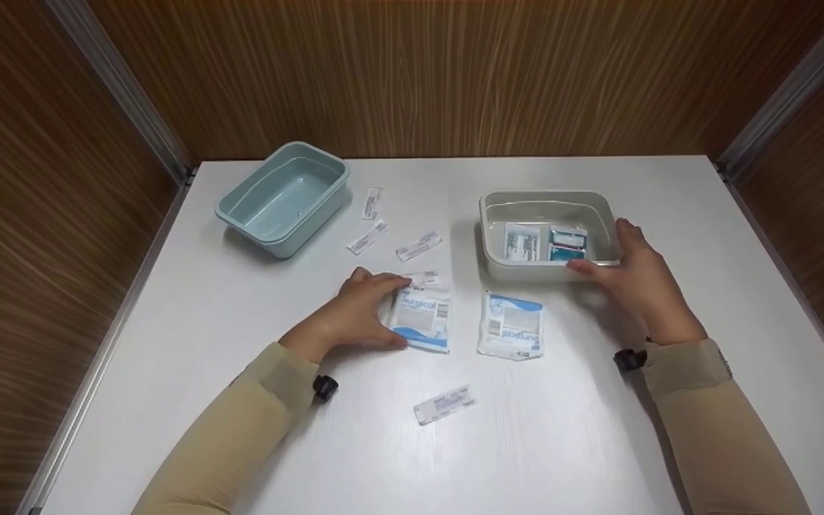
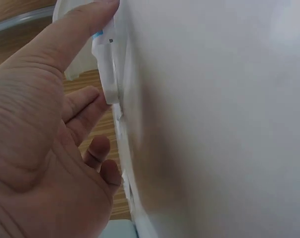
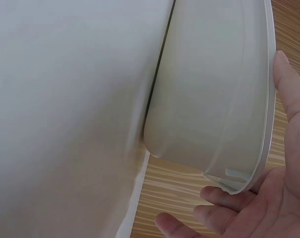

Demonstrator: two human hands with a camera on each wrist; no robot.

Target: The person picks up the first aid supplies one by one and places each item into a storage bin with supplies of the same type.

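Note:
In the head view my left hand (image 1: 362, 311) holds a white and blue packet (image 1: 423, 320) marked "Surgical" between thumb and forefinger, at opposite edges. The left wrist view shows this packet (image 2: 106, 74) almost edge-on beside the thumb. A second such packet (image 1: 513, 327) lies right of it, lettering upside down. My right hand (image 1: 641, 286) rests against the near right corner of the cream bin (image 1: 526, 272), thumb along the front rim, straight fingers at the side. Inside the bin lie a white printed packet (image 1: 523, 243) and a green and white packet (image 1: 568, 244).
A blue-green bin (image 1: 315, 218) stands at the back left. Several small printed white strips, such as one at the back (image 1: 371, 203) and one at the front (image 1: 445, 405), lie on the white table (image 1: 526, 443). Wood-grain panels (image 1: 419, 79) enclose it at the back and sides.

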